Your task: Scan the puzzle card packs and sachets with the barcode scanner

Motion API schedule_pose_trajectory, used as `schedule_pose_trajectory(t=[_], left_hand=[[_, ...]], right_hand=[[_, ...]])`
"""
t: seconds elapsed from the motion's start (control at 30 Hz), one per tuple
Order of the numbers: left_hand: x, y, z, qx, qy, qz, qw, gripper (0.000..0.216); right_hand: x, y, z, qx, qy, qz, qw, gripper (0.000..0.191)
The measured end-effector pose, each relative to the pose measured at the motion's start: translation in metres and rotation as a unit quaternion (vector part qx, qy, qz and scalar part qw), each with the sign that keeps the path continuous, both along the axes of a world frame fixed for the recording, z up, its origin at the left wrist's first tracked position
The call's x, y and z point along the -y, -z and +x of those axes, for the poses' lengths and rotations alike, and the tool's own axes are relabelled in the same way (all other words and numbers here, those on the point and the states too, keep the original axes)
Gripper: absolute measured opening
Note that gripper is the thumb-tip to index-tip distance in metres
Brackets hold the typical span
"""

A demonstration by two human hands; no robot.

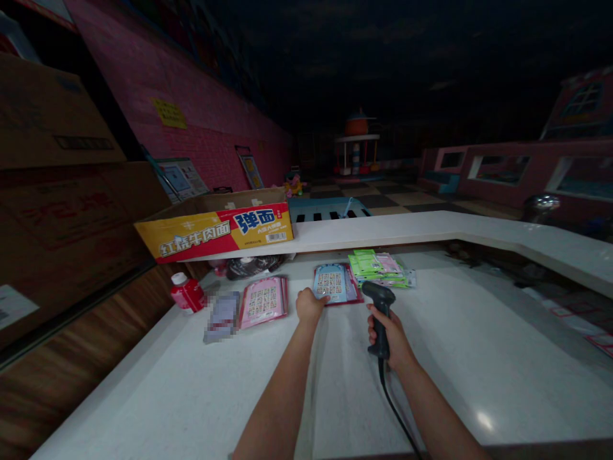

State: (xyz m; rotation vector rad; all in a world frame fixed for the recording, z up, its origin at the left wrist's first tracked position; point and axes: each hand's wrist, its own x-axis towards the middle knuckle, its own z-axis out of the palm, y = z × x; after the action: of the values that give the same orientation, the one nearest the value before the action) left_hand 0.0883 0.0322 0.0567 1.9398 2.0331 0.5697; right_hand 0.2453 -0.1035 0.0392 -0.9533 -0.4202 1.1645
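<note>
My right hand [393, 335] is wrapped round the grip of a black barcode scanner [380, 316], held upright over the white counter with its cable running down toward me. At the lower left corner of a blue flat packet [331, 283], printed with a grid of small pictures, my left hand [311, 306] is closed with its thumb over the edge. Under that packet lie red and purple ones, partly hidden. A pile of green and pink packets [376, 268] sits just beyond the scanner head. To the left of my left hand rests a stack of pink packets [264, 301].
A red bottle with a white cap [186, 292] and a blurred-out flat item [223, 316] are on the counter [460, 370] at left. A yellow and red carton [215, 230] stands on the raised ledge [383, 230]. Large cardboard boxes [62, 191] are stacked far left.
</note>
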Motion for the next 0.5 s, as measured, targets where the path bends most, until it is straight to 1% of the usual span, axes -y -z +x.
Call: schedule_pose_trajectory(t=[0.07,0.1,0.13,0.17,0.23,0.27,0.37,0.43,0.5], left_hand=[[-0.003,-0.001,-0.007,0.033,-0.008,0.013,0.999,0.034],[-0.005,-0.001,-0.01,0.069,-0.015,0.018,0.997,0.03],[-0.006,-0.001,-0.013,0.129,-0.02,0.013,0.991,0.026],[-0.006,0.0,-0.016,0.205,-0.023,-0.004,0.979,0.025],[-0.005,0.002,-0.021,0.348,-0.019,-0.057,0.935,0.027],[-0.004,0.004,-0.023,0.396,-0.015,-0.081,0.915,0.027],[0.006,0.009,-0.03,0.48,0.004,-0.115,0.87,0.025],[0.013,0.014,-0.036,0.548,0.026,-0.113,0.828,0.027],[0.02,0.022,-0.042,0.6,0.049,-0.066,0.796,0.034]], right_hand=[[0.0,0.0,0.0,-0.001,0.002,0.001,1.0,0.047],[0.001,0.0,0.001,-0.001,0.003,0.001,1.0,0.046],[0.001,-0.001,0.001,0.0,0.002,0.002,1.0,0.045],[0.001,-0.001,0.001,0.002,0.002,0.002,1.0,0.044],[0.002,-0.002,0.0,0.005,-0.001,0.003,1.0,0.044],[0.002,-0.003,0.0,0.007,-0.002,0.003,1.0,0.045],[0.002,-0.003,0.0,0.009,-0.004,0.002,1.0,0.047],[0.003,-0.003,0.0,0.012,-0.006,0.003,1.0,0.049],[0.004,-0.003,0.001,0.022,-0.014,0.007,1.0,0.05]])
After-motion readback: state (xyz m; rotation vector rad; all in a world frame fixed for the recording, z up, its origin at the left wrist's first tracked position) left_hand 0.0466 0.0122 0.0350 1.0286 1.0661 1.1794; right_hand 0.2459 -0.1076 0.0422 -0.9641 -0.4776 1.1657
